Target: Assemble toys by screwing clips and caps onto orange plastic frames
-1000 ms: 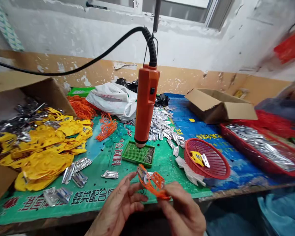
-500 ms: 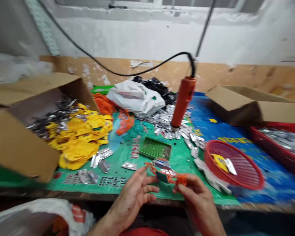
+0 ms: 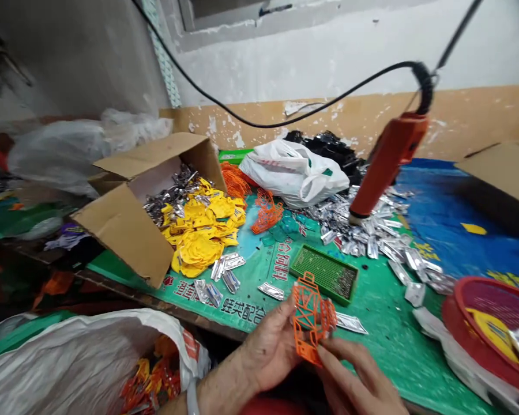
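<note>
An orange openwork plastic frame (image 3: 308, 316) is held up over the front edge of the bench. My left hand (image 3: 270, 349) grips its left side, thumb along the edge. The fingers of my right hand (image 3: 357, 374) press against its lower right corner. Just behind the frame lies a silver strip-like piece (image 3: 352, 323) on the green sheet. A green ridged tray (image 3: 324, 271) with small dark screw-like bits at its right end sits beyond the hands. An orange electric screwdriver (image 3: 387, 164) hangs tilted above a heap of silver pieces (image 3: 374, 230).
An open cardboard box (image 3: 125, 236) at left spills dark pieces and yellow flat parts (image 3: 203, 230). A white plastic bag (image 3: 294, 170) lies behind. At right stands a red basket (image 3: 480, 323). Below the bench edge, a large white sack (image 3: 90, 357) holds orange and yellow parts.
My view has swung left, bringing the sack more into sight. The orange frame has turned from lying flat to standing upright, and my left hand, open before, has closed on it.
</note>
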`<state>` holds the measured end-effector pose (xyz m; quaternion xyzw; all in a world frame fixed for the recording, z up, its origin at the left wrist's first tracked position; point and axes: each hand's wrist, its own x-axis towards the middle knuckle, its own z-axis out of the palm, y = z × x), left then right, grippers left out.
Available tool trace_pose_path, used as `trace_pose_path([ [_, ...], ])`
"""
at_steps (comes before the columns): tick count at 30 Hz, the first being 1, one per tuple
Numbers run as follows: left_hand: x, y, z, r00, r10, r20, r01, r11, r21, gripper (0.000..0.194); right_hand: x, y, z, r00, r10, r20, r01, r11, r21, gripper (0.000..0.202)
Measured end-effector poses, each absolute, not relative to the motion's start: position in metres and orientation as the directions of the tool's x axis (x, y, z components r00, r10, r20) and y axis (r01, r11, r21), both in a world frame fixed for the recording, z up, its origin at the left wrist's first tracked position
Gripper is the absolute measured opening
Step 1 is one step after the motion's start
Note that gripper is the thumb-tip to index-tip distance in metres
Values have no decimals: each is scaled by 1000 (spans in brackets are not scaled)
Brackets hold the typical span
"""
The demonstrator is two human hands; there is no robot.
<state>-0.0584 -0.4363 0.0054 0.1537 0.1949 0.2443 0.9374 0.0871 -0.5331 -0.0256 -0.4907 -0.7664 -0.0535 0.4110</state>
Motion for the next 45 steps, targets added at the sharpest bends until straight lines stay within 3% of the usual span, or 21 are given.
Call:
trace_pose_path([
  [8,-60,-429,8,769,471,-432,-366,879,306,45,108,-529,4,124,759,639,781,322,-535,26],
  [13,-58,-430,14,704,489,-516,-360,871,334,44,115,-520,9,186,788,587,724,294,-624,16],
  [19,-56,-429,16,651,461,-603,-339,887,313,41,107,-519,4,182,801,571,664,328,-672,25],
  [39,-56,-421,2,845,239,-479,-213,971,110,57,109,-517,3,114,796,594,710,353,-609,22],
  [45,-56,-421,-5,885,275,-376,-200,953,228,47,126,-516,-25,-19,825,564,755,382,-533,23],
])
